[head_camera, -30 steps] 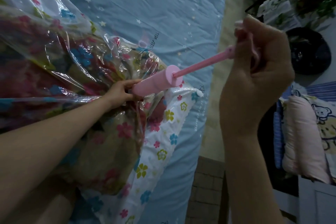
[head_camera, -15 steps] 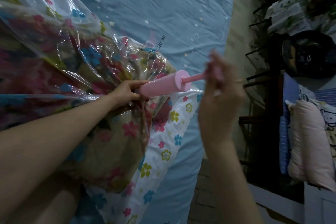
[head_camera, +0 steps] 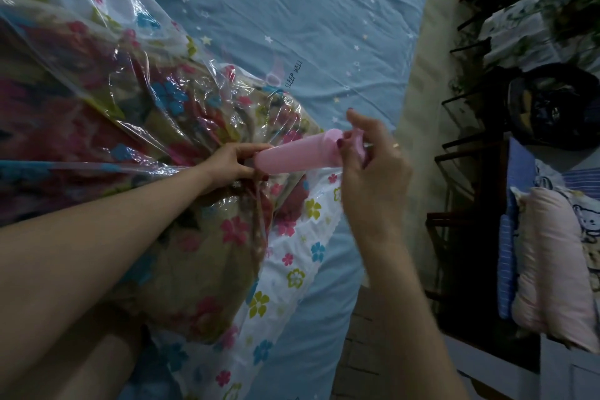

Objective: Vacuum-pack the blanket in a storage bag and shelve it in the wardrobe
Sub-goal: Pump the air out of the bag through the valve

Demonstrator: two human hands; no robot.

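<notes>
A clear storage bag (head_camera: 107,52) printed with coloured flowers lies on the bed, with the dark patterned blanket (head_camera: 181,273) bulging inside it. A pink hand pump (head_camera: 295,156) stands with its base on the bag near the middle of the view. My left hand (head_camera: 230,166) grips the pump's base against the bag. My right hand (head_camera: 370,169) holds the pump's pink handle, which sits pushed in against the cylinder's top. The valve under the pump is hidden.
The light blue bedsheet (head_camera: 292,10) with small stars spreads behind the bag. The bed's edge (head_camera: 418,81) runs down the right. Beyond it stand a dark rack (head_camera: 470,153) with a black helmet (head_camera: 552,107), and stacked pillows (head_camera: 552,263) lower right.
My right hand has pushed the pump's handle in from fully drawn out, so the rod no longer shows. My left hand stays on the pump's base.
</notes>
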